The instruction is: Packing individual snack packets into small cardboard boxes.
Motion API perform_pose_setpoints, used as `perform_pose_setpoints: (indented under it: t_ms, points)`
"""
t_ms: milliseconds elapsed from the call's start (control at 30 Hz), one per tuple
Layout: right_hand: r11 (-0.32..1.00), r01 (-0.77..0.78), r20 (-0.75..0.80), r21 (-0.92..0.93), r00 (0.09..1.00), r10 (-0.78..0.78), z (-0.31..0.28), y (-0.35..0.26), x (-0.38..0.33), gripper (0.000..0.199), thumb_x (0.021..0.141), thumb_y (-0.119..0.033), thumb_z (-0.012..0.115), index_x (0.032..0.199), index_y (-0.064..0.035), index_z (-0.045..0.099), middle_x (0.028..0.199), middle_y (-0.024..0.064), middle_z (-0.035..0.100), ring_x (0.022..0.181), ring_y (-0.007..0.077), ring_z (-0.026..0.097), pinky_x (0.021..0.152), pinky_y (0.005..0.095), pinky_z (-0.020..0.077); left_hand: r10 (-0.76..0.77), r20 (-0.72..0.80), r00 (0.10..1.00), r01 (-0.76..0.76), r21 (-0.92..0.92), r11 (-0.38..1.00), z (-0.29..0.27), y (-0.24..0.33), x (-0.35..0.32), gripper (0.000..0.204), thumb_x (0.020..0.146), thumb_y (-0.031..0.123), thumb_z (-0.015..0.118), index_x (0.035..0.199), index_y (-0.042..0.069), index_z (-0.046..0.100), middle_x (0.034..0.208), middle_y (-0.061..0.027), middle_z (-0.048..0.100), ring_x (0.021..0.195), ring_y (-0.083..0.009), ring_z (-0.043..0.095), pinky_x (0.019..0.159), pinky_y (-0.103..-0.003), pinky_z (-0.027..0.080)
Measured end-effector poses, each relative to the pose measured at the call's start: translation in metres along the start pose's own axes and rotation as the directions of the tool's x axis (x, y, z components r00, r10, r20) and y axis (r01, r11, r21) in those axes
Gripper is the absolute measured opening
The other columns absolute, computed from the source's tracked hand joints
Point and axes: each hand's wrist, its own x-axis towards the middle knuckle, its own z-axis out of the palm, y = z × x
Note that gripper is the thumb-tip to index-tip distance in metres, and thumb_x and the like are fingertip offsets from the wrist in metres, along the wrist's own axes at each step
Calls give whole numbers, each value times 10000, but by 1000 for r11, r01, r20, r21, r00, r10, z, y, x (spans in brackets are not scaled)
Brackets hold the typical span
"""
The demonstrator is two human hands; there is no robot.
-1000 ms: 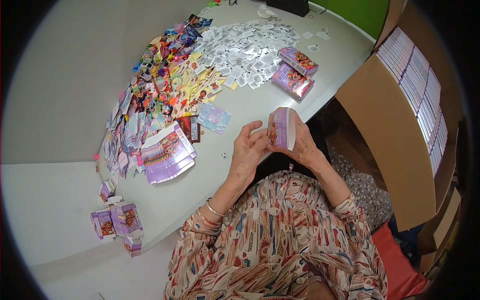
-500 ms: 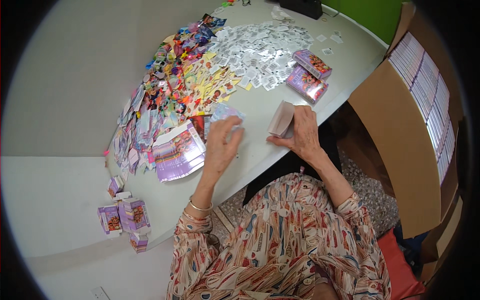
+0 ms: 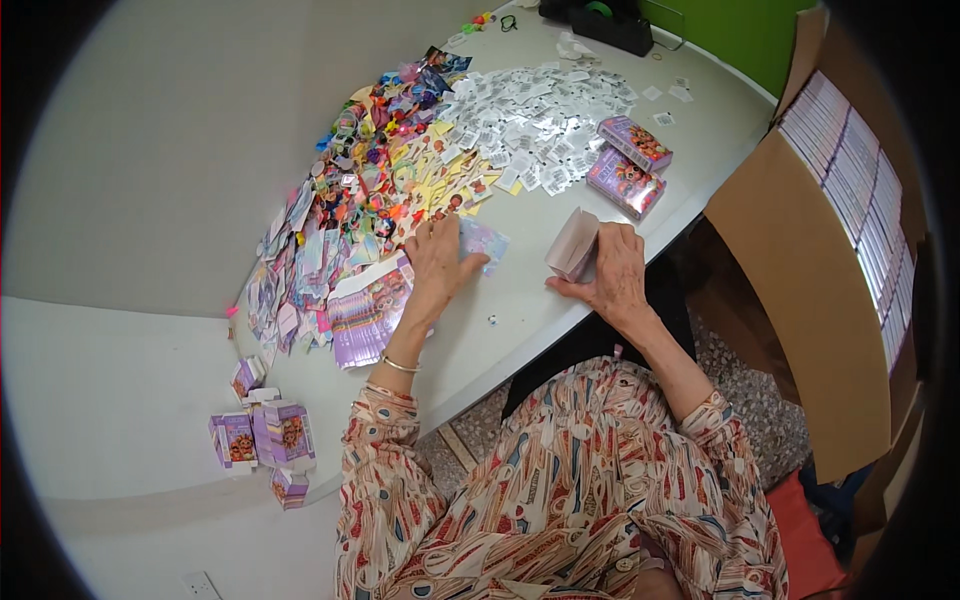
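Note:
My right hand [image 3: 620, 270] grips a small carton [image 3: 572, 248] that stands with its mouth open upward and its pale inside showing. My left hand [image 3: 437, 262] is open, fingers stretched to the edge of the heap of small items and thumb apart. Beside that thumb lies a pale, shiny blue-and-pink packet [image 3: 484, 243]. Under the left wrist a stack of flat purple cartons [image 3: 368, 315] is fanned out. Beyond my right hand, two closed purple boxes [image 3: 628, 182] lie partly overlapping.
Small colourful trinkets [image 3: 375, 150], yellow cards [image 3: 462, 180] and white printed slips [image 3: 540, 110] cover the far table. Several purple cartons [image 3: 283, 435] sit at left. A large cardboard box [image 3: 800, 300] full of packed cartons stands at right. A black device [image 3: 610, 30] is at the back.
My left hand has moved from above the pale packet to the heap's edge left of it, its fingers straightening. The right hand still holds the carton. The whole view has shifted slightly.

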Motion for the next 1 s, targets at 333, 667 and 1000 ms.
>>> perform_pose_setpoints:
  t_ms: [333,667,1000]
  points:
    - [1000,-22,-6,-17,1000,22,3,3,-1,816,517,-454,854,1103,-18,490,973,107,511,944,298,480,847,399,370,-182,162,970,207,-158,965,0,-5,-6,582,737,293,739,1228,56,533,1023,-84,624,961,-265,496,892,-427,332]
    - [1000,-13,-14,6,1000,13,5,1,0,812,528,-479,845,1089,-10,490,978,115,514,948,297,484,853,403,372,-274,113,955,294,-477,828,1,4,-6,407,782,177,742,1129,17,603,923,-66,642,847,-168,560,765,-293,436]
    - [1000,-30,-1,0,1000,30,2,1,-4,813,538,-488,842,1096,-18,483,987,125,507,963,300,483,866,407,371,-200,-398,895,-134,-669,731,-120,123,-1,142,843,-24,654,978,0,615,824,-35,646,645,-80,582,556,-245,480]
